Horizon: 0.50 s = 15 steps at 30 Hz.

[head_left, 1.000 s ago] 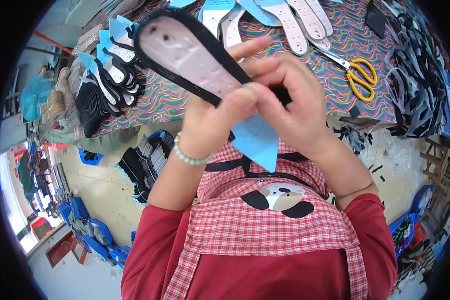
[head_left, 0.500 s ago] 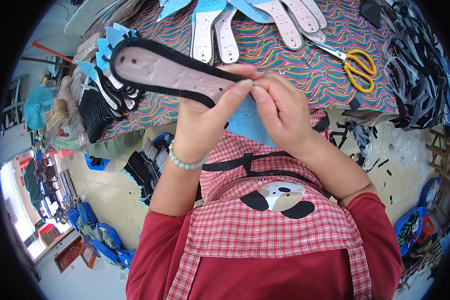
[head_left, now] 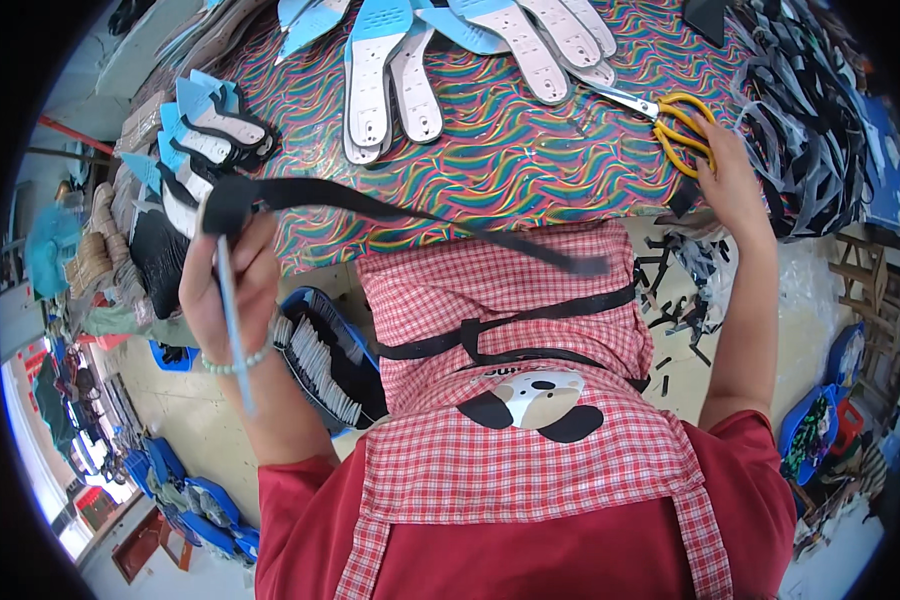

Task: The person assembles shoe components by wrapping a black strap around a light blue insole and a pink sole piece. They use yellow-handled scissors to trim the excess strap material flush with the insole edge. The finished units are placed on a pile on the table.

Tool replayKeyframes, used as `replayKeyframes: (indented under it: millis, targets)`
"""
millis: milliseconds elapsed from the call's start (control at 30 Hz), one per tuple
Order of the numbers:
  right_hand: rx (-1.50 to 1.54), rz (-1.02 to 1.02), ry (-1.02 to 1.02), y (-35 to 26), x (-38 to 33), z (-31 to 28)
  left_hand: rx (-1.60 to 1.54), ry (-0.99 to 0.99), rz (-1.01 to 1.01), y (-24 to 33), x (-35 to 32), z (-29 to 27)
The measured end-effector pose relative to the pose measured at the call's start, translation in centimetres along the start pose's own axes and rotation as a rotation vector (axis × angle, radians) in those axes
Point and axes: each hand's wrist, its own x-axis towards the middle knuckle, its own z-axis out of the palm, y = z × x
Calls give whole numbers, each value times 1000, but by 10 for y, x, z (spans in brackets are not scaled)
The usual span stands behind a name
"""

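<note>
My left hand [head_left: 232,285] is closed round an insole [head_left: 232,310] turned edge-on, so only a thin pale-blue side shows. A black strip [head_left: 370,205] wraps the insole's upper end, and its loose tail trails right, ending in the air above the apron. My right hand [head_left: 738,190] is at the yellow-handled scissors [head_left: 682,135], its fingers and thumb closed about the handle's right side. The scissors lie on the table with their blades pointing to the far left. How far the fingers go into the handle loops is hard to see.
A patterned cloth covers the table [head_left: 490,190]. White-and-blue insoles [head_left: 370,110] lie at the back; more with black edging [head_left: 205,140] are stacked at left. Black strips [head_left: 810,130] heap at right. Below left stands a blue bin [head_left: 345,310] of stacked pieces. Black scraps [head_left: 680,330] litter the floor.
My hands have parted. The left carried the insole left and turned it edge-on, its strip tail now hanging loose. The right let go of the work and moved right to the scissors.
</note>
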Motion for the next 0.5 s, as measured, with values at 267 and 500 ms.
replayKeyframes:
  millis: [267, 500]
  targets:
    - [704, 357, -351, -88, -21, -6, 395, 295, -46, -89, 55, 40]
    - [1150, 202, -351, -158, -40, 13, 190, 164, -139, -89, 71, 34]
